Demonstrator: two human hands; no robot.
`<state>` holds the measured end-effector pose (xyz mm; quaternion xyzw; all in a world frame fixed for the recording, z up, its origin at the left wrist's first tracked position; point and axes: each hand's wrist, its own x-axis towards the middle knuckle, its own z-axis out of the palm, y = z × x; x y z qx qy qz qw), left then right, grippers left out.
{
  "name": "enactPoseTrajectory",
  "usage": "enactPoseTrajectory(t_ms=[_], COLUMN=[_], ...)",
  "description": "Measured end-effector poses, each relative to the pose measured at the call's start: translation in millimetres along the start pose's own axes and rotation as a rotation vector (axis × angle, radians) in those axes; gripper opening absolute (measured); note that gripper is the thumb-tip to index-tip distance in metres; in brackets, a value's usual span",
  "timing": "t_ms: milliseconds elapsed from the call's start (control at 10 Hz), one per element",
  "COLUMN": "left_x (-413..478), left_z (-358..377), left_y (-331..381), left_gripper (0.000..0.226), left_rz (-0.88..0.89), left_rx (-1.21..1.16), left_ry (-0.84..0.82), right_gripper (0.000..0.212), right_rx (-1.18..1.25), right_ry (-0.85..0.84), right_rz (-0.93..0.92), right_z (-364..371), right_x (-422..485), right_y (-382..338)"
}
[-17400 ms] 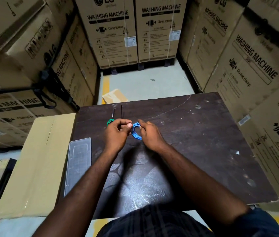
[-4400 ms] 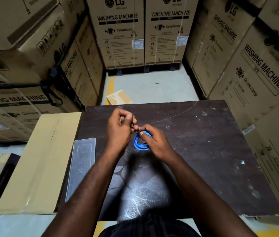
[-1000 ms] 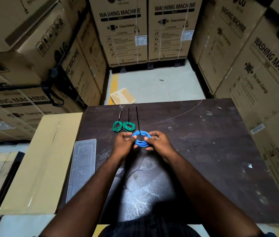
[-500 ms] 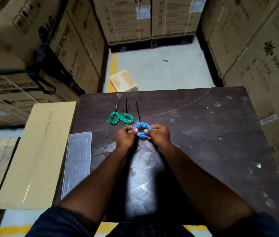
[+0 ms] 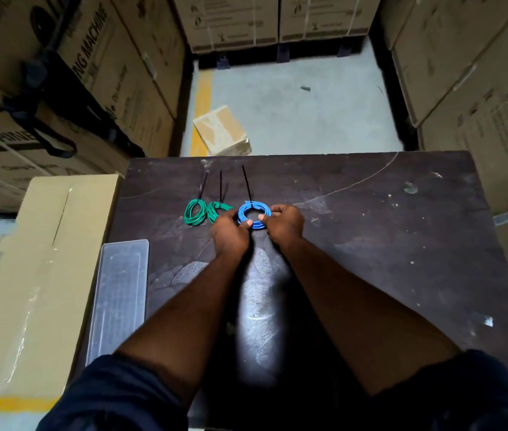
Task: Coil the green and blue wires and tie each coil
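Two tied green coils lie side by side on the surface. Just right of them, the left hand pinches the blue coil at its near-left rim. The right hand pinches its right rim. The blue coil sits low on the surface, a black tie already round it. The wire looks light and springy, so it is best gripped across all loops near the tie.

blue coil, two green coils, black ties, dark scuffed table
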<state>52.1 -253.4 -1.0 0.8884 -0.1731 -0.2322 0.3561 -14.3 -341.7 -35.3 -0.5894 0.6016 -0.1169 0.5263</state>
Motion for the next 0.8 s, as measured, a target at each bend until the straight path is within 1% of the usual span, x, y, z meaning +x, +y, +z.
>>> enactPoseTrajectory(t_ms=[100, 300, 400, 600, 700, 800], left_x=[5, 7, 1, -13, -20, -29], left_z=[4, 15, 15, 4, -5, -14], left_y=[-2, -8, -9, -11, -7, -5], left_gripper=[0.036, 0.04, 0.042, 0.042, 0.04, 0.038], left_rz=[-0.017, -0.057, -0.048, -0.032, -0.062, -0.055], left_rx=[0.015, -0.015, -0.052, -0.1, -0.095, -0.07], left_ry=[0.008, 0.073, 0.076, 0.041, -0.019, -0.06], right_gripper=[0.026, 0.026, 0.025, 0.023, 0.017, 0.005], right_rx=[-0.043, -0.064, -0.084, -0.127, -0.159, -0.163], right_ry=[0.025, 0.03, 0.025, 0.007, -0.003, -0.004], right_rz=[-0.034, -0.085, -0.106, -0.117, -0.119, -0.141], right_z=[2, 2, 4, -3, -14, -24], right_x=[4, 6, 6, -3, -14, -27], right_y=[-3, -9, -10, -13, -16, -13])
